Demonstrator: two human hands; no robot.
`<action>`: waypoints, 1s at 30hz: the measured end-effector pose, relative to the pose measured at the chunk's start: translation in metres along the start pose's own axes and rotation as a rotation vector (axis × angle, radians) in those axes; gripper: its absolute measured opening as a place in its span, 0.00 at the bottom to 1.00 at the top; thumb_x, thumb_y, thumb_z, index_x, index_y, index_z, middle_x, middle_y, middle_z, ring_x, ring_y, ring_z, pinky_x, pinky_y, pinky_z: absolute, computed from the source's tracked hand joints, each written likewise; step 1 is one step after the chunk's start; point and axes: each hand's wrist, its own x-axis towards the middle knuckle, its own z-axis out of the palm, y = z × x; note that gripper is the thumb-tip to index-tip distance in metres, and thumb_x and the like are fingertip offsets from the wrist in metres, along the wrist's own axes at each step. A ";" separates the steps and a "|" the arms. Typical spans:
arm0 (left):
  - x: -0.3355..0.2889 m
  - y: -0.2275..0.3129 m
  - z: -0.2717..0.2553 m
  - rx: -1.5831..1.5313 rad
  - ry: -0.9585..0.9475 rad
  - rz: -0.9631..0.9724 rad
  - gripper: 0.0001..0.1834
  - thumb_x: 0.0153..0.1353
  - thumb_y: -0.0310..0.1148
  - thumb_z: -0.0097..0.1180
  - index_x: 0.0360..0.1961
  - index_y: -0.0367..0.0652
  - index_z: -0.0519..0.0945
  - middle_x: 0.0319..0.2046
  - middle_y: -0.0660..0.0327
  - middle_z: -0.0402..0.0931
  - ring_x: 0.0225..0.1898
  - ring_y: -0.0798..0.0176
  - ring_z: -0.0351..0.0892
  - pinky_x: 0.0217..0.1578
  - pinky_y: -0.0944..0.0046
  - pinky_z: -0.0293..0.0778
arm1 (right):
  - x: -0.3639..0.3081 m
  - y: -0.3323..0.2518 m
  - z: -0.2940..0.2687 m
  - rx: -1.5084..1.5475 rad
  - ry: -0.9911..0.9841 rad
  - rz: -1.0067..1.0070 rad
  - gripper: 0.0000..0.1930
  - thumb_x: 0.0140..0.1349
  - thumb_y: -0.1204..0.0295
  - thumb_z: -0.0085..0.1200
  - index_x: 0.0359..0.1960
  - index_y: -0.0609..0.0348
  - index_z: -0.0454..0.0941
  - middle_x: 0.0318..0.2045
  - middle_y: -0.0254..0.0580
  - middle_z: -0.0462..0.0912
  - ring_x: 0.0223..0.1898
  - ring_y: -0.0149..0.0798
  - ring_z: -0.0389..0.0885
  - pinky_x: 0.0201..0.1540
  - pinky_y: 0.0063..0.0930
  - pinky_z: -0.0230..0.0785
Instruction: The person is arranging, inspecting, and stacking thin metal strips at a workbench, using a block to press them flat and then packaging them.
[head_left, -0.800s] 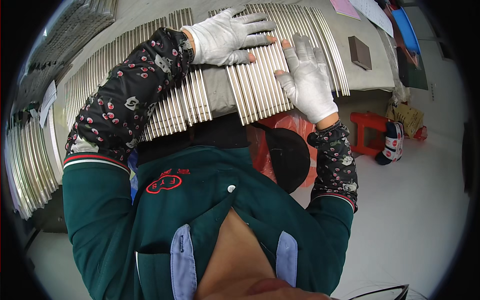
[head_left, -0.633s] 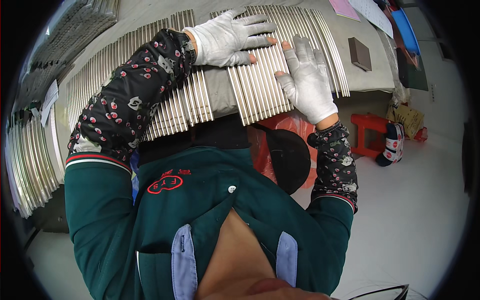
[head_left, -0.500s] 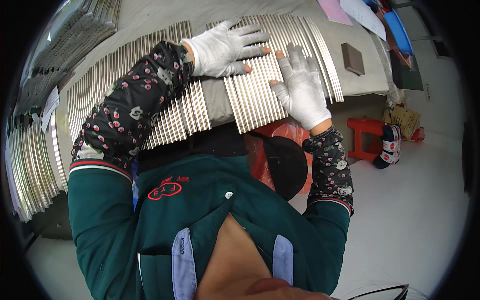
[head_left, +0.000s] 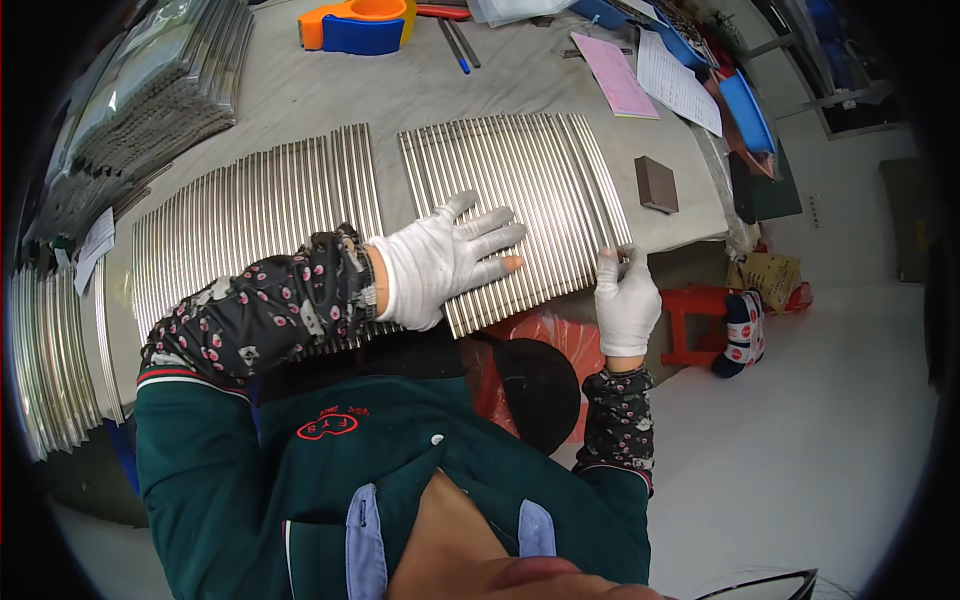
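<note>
Left hand (head_left: 436, 264) splays on rods (head_left: 515, 180); right hand (head_left: 627, 308) curls, grip unclear, near brown block (head_left: 657, 186).

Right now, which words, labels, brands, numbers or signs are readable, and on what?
Green shirt: red stitched lettering, partly legible; I won't transcribe it.
White sheet beside pink sheet: writing, too small.
Yellow package: print, too blurred.
Dark bundle, red-and-white wrapper: marks, too small.
Wall: small vertical marks, too small.
</note>
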 end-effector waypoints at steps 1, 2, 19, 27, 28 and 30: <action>0.004 -0.001 0.004 0.025 0.025 -0.023 0.56 0.34 0.44 0.67 0.68 0.41 0.59 0.70 0.48 0.50 0.72 0.48 0.48 0.68 0.36 0.44 | 0.002 -0.003 0.002 0.002 0.005 -0.004 0.19 0.62 0.55 0.55 0.38 0.60 0.79 0.20 0.44 0.80 0.23 0.49 0.82 0.29 0.40 0.74; 0.006 -0.001 0.008 0.031 0.027 -0.025 0.56 0.34 0.44 0.67 0.68 0.41 0.59 0.70 0.48 0.50 0.72 0.48 0.48 0.68 0.36 0.44 | 0.005 -0.006 0.005 -0.149 -0.001 -0.071 0.19 0.61 0.54 0.55 0.35 0.60 0.79 0.21 0.45 0.81 0.24 0.50 0.82 0.30 0.40 0.75; 0.058 0.001 -0.047 0.069 0.268 0.367 0.52 0.37 0.39 0.63 0.70 0.51 0.58 0.58 0.51 0.67 0.64 0.50 0.64 0.63 0.37 0.52 | -0.027 -0.028 -0.029 0.580 -0.778 0.005 0.24 0.69 0.53 0.48 0.39 0.67 0.78 0.21 0.46 0.82 0.21 0.40 0.83 0.21 0.26 0.72; 0.077 0.019 -0.082 0.079 0.240 0.424 0.18 0.48 0.36 0.58 0.43 0.46 0.75 0.30 0.63 0.75 0.37 0.56 0.79 0.40 0.57 0.72 | -0.019 -0.011 -0.055 1.379 -1.248 0.330 0.29 0.67 0.52 0.46 0.49 0.74 0.72 0.31 0.62 0.83 0.29 0.50 0.85 0.32 0.34 0.77; 0.078 0.024 -0.090 0.016 0.268 0.419 0.17 0.48 0.35 0.58 0.42 0.45 0.74 0.28 0.61 0.76 0.35 0.54 0.79 0.38 0.56 0.73 | -0.017 -0.003 -0.062 1.382 -1.259 0.283 0.29 0.66 0.53 0.46 0.49 0.75 0.72 0.31 0.63 0.82 0.30 0.53 0.84 0.34 0.38 0.77; 0.078 0.039 -0.106 -0.095 0.428 0.433 0.19 0.48 0.33 0.59 0.42 0.43 0.72 0.26 0.58 0.76 0.32 0.50 0.80 0.33 0.52 0.75 | -0.014 0.011 -0.086 1.494 -1.268 0.184 0.30 0.66 0.52 0.45 0.50 0.75 0.72 0.33 0.62 0.82 0.32 0.55 0.83 0.36 0.42 0.76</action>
